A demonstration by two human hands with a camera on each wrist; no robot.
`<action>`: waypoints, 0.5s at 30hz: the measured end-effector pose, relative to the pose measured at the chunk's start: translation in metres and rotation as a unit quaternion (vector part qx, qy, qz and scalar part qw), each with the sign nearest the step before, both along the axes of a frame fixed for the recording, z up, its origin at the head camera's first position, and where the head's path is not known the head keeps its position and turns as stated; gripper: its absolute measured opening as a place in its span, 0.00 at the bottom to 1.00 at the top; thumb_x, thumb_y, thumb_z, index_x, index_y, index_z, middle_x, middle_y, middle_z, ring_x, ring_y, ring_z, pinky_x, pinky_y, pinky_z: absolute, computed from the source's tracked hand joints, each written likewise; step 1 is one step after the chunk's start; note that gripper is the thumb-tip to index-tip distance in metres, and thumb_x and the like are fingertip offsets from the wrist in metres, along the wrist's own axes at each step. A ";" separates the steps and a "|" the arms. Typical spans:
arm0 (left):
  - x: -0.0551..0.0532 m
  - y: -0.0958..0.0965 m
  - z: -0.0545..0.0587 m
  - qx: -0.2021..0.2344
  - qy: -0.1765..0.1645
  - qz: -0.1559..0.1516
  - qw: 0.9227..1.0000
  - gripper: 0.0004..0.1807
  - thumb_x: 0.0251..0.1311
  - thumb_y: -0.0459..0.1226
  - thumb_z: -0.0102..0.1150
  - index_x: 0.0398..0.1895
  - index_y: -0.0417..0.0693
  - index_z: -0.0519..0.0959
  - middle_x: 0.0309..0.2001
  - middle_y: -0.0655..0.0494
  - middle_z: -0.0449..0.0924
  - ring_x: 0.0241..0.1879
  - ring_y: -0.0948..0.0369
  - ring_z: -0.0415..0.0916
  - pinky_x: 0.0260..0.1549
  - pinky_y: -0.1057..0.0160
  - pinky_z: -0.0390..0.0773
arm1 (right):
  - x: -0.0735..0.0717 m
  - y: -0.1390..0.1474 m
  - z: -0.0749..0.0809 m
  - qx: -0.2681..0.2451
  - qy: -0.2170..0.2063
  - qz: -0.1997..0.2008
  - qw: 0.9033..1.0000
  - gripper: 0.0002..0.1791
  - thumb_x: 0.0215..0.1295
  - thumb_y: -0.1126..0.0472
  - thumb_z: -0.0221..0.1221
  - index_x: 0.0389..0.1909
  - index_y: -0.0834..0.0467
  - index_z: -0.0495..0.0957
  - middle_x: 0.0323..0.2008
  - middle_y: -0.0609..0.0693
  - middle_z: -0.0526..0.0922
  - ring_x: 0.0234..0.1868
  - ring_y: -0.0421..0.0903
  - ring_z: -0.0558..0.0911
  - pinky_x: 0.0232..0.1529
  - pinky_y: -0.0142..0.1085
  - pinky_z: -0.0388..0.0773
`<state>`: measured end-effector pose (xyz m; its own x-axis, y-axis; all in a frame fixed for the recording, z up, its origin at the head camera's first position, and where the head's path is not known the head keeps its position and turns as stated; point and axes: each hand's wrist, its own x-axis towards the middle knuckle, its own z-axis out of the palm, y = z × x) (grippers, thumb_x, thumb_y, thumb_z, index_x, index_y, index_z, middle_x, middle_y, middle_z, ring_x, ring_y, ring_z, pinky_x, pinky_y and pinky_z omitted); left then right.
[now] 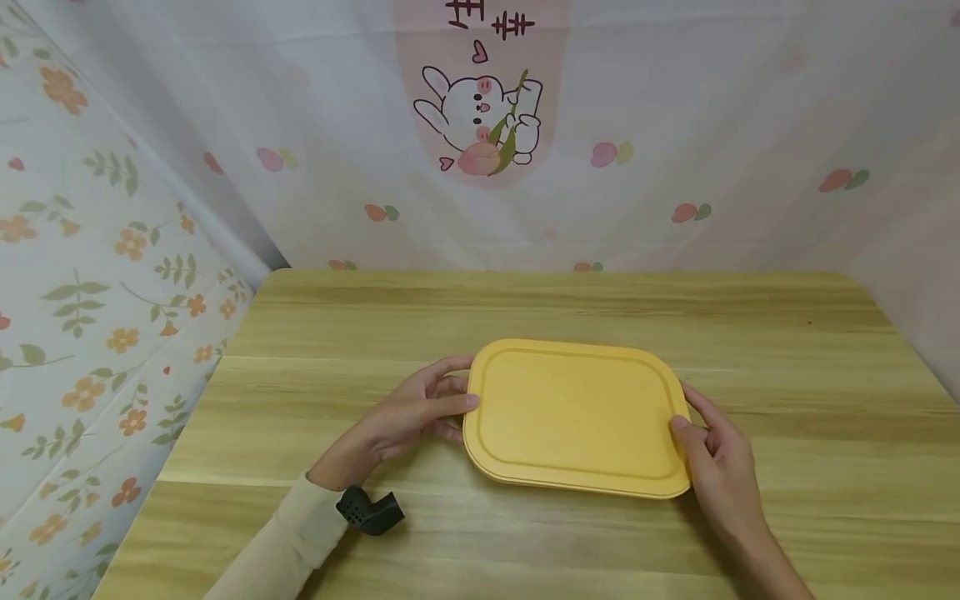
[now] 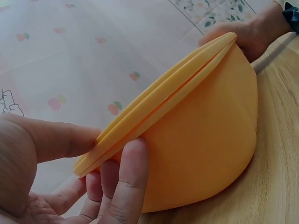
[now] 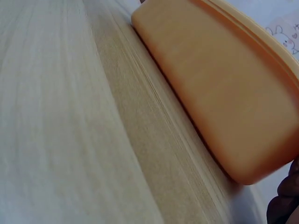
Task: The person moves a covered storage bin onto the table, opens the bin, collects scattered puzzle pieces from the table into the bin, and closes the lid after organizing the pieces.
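Observation:
A yellow rectangular food container (image 1: 577,412) with rounded corners and a fitted yellow lid lies in front of me, slightly skewed. My left hand (image 1: 412,408) pinches its left end, thumb on top of the lid and fingers below the rim (image 2: 161,100), as the left wrist view shows. At the opposite end my right hand (image 1: 723,467) grips the side, its thumb over the lid's edge. The container's smooth deep wall (image 3: 215,88) fills much of the right wrist view, close to the tabletop; whether its base touches is hard to tell. Its contents are hidden.
A wood-grain table (image 1: 337,325) lies beneath the container. Behind it hangs a pale curtain (image 1: 315,108) with a printed rabbit, and a flowered cloth (image 1: 112,275) hangs at the left. A dark wrist mount (image 1: 371,511) sits on the left wrist.

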<state>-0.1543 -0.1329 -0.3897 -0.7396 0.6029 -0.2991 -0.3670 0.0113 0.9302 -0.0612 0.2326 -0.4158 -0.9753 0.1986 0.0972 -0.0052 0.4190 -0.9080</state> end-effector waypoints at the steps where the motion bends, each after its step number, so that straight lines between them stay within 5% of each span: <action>1: 0.000 0.000 0.000 0.002 -0.001 0.000 1.000 0.37 0.66 0.35 0.62 0.76 0.50 0.58 0.50 0.54 0.77 0.38 0.60 0.84 0.33 0.63 0.88 | 0.000 0.000 0.000 -0.005 0.002 0.001 1.000 0.24 0.78 0.62 0.50 0.72 0.56 0.67 0.19 0.37 0.86 0.18 0.37 0.83 0.17 0.30 0.77; 15: 0.001 0.000 0.002 0.005 -0.005 0.000 1.000 0.37 0.67 0.34 0.61 0.76 0.50 0.58 0.51 0.53 0.77 0.38 0.60 0.84 0.33 0.63 0.88 | -0.002 0.002 0.000 -0.031 0.008 0.010 0.999 0.25 0.78 0.64 0.49 0.73 0.59 0.66 0.21 0.38 0.88 0.19 0.39 0.85 0.17 0.31 0.79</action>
<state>-0.1538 -0.1324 -0.3875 -0.7364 0.6060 -0.3006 -0.3772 0.0011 0.9261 -0.0628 0.2343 -0.4159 -0.9775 0.1846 0.1016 -0.0286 0.3616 -0.9319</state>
